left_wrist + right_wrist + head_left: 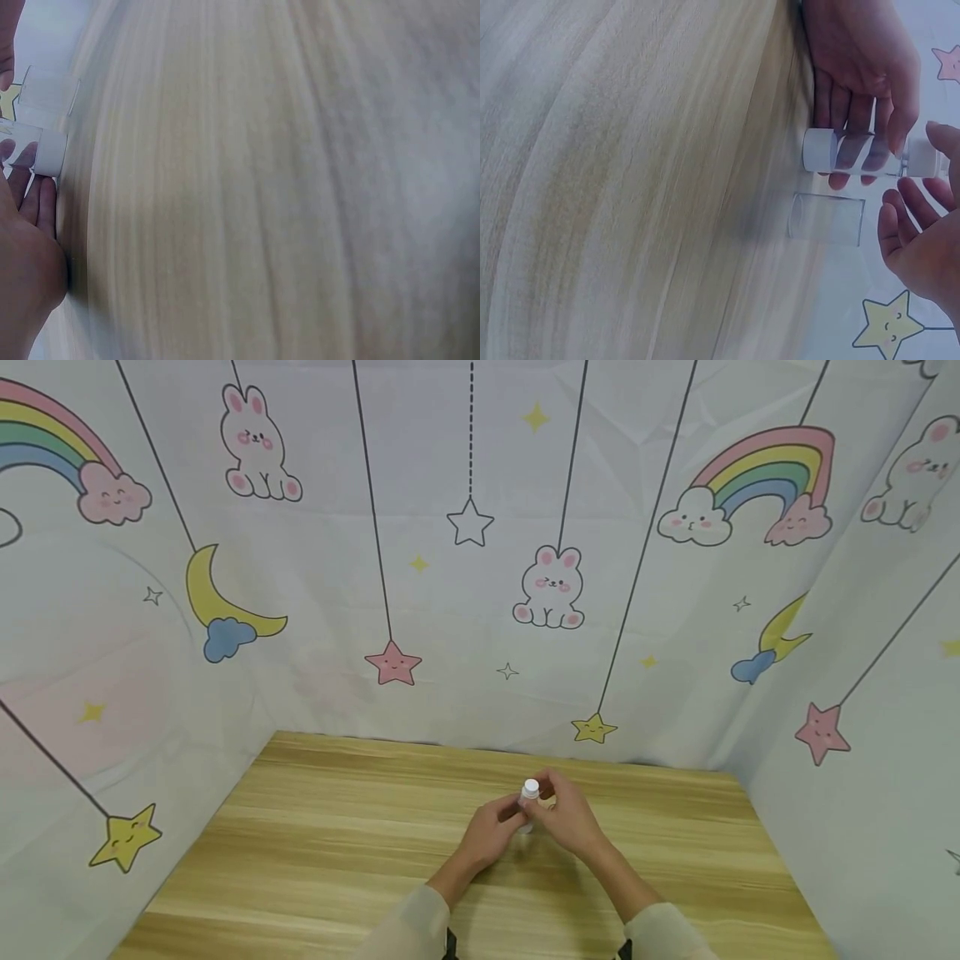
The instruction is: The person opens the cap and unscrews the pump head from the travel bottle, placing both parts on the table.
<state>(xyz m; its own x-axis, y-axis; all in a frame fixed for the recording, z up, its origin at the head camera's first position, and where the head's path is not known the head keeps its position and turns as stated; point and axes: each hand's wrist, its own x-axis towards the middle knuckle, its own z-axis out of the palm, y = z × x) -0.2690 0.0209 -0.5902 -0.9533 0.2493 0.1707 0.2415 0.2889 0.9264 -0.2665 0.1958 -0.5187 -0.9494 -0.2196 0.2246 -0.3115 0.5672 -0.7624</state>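
Note:
Upright on the wooden table, a small clear bottle [866, 154] has a white base [820, 150] and a white top [922, 157]. My left hand [486, 837] grips its see-through body, thumb on one side and fingers round the other. At the upper end, my right hand [568, 818] holds the white top between thumb and fingers. Beside the bottle in the right wrist view stands a clear cylindrical cover [827, 220], which also shows in the left wrist view. In the head view the hands hide most of the bottle.
Both hands work toward the far part of the wood-grain table [315, 843]. White cloth [465, 710] printed with rabbits, stars and rainbows hangs behind the table and along its sides.

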